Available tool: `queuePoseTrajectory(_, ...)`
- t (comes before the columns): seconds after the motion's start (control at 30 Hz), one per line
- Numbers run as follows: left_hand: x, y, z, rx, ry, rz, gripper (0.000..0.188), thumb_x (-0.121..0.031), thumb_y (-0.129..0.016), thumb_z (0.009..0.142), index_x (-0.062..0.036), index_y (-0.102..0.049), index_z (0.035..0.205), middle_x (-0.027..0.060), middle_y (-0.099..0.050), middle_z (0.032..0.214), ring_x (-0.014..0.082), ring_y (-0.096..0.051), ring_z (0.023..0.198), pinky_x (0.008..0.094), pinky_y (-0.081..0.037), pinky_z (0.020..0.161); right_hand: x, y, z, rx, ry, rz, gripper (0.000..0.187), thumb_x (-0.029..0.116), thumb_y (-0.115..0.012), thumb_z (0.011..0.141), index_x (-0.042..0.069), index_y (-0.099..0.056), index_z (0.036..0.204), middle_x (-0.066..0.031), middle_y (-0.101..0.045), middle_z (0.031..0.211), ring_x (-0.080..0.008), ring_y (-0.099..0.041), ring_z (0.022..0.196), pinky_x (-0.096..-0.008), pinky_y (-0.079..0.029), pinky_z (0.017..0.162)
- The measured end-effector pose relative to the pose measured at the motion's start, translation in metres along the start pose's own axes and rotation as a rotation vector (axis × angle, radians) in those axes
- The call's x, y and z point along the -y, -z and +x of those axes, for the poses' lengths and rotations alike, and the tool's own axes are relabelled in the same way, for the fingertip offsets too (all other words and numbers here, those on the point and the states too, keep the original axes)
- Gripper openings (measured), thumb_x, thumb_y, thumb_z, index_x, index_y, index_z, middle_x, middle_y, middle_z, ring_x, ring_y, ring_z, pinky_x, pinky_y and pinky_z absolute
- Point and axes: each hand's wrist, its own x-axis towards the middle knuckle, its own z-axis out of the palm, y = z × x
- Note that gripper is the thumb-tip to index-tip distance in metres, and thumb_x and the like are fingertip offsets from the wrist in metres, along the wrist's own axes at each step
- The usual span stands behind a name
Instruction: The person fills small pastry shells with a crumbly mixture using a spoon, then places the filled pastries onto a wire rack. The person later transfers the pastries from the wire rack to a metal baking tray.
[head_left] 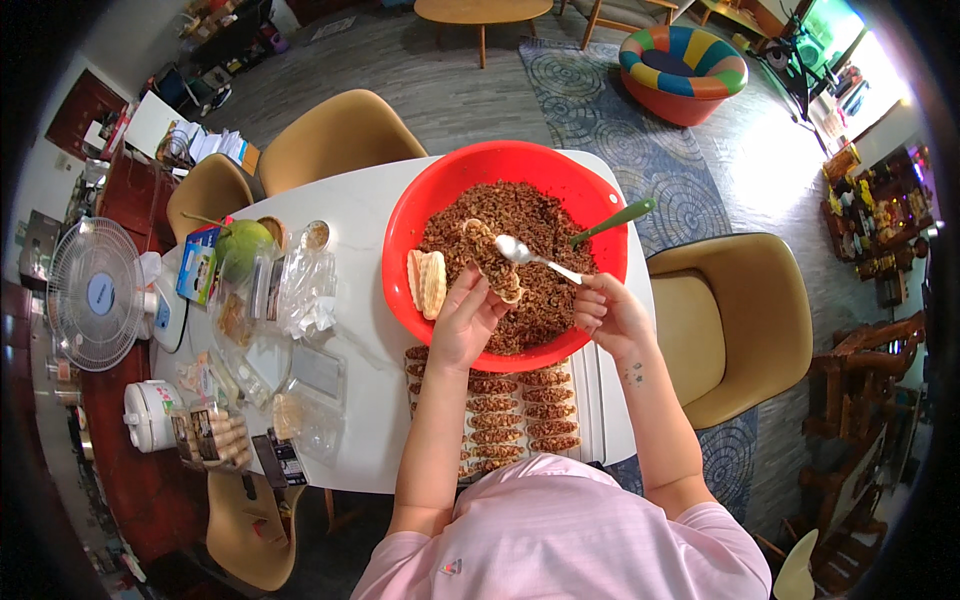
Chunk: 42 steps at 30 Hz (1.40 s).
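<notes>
Over a large red bowl (396, 225) heaped with a brown, crumbly mixture (545, 318), my left hand (468, 320) is closed on a pale wafer shell (509, 292) filled with that mixture. My right hand (612, 316) grips a metal spoon (550, 264) by its handle. The spoon's bowl is at the filled shell's right side. A few nested, ridged wafer shells (427, 283) rest inside the bowl's left wall. A green-handled utensil (616, 221) stands tilted in the mixture at the right. Between me and the bowl, filled shells (494, 406) lie in rows on a tray.
Clear plastic packaging (306, 290), a green fruit (243, 244), a blue box (199, 264) and a bag of rolls (212, 437) crowd the white table's (362, 400) left side. A fan (97, 293) stands further left. Tan chairs (735, 330) surround the table.
</notes>
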Motion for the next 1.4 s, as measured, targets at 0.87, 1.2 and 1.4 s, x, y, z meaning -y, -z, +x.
queuePoseTrajectory(0.87, -0.007, 0.003, -0.014, -0.056, 0.030, 0.099, 0.039, -0.014, -0.039, 0.097, -0.0056, -0.035, 0.135, 0.0076, -0.054, 0.121, 0.0173, -0.056, 0.106, 0.0344, -0.047, 0.090, 0.017, 0.028, -0.005, -0.227, 0.600, -0.780, 0.017, 0.009, -0.057, 0.082, -0.004, -0.066, 0.088, -0.0004, -0.050, 0.058, -0.0071, -0.042, 0.049, -0.0236, -0.031, 0.045)
queuePoseTrajectory(1.2, -0.008, 0.016, -0.031, 0.048, 0.068, 0.115, 0.045, -0.008, -0.042, 0.094, -0.0047, -0.032, 0.137, 0.0104, -0.047, 0.131, 0.0209, -0.049, 0.119, 0.0373, -0.043, 0.096, -0.013, 0.050, -0.002, -0.114, 0.814, -2.246, 0.016, 0.012, -0.063, 0.073, 0.002, -0.067, 0.085, -0.0140, -0.057, 0.079, -0.0313, -0.058, 0.078, -0.0421, -0.048, 0.071)
queuePoseTrajectory(1.4, -0.012, -0.026, -0.045, 0.115, 0.017, 0.328, 0.056, -0.004, -0.049, 0.091, -0.0041, -0.025, 0.141, 0.0079, -0.040, 0.137, 0.0197, -0.043, 0.124, 0.0362, -0.038, 0.102, -0.023, 0.014, -0.042, -0.088, 0.967, -1.969, 0.038, 0.020, -0.072, 0.072, 0.000, -0.064, 0.104, -0.0136, -0.058, 0.086, -0.0270, -0.060, 0.082, -0.0367, -0.049, 0.075)
